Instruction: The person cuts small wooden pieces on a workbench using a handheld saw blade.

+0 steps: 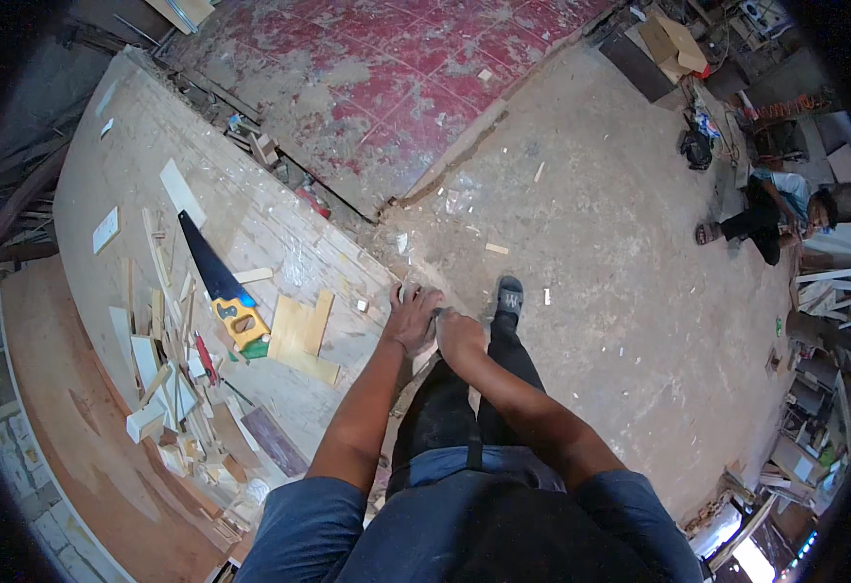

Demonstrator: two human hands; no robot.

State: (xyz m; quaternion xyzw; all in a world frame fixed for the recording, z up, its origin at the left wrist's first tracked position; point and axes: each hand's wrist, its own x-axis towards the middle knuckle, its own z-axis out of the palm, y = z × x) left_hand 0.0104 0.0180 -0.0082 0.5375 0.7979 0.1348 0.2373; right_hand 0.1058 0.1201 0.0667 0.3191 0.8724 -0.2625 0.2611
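Observation:
At the right edge of the pale wooden worktable (347, 267), my left hand (412, 317) lies palm down with its fingers apart, the tips bent over the edge. Close beside it, my right hand (461, 340) is closed in a fist. A small dark bit shows between the two hands, but what the fist holds is hidden. Nearest on the tabletop, to the left, lie flat pale wood pieces (299, 333). Next to them rests a handsaw (219, 277) with a dark blade and a yellow handle.
Wood offcuts (168, 398) and a red-handled tool (207, 360) clutter the table's left. A long brown board (85, 389) lies beyond. My sandalled foot (509, 294) stands on the dusty floor (629, 291). Another person (775, 209) sits far right; red tiles (396, 68) lie ahead.

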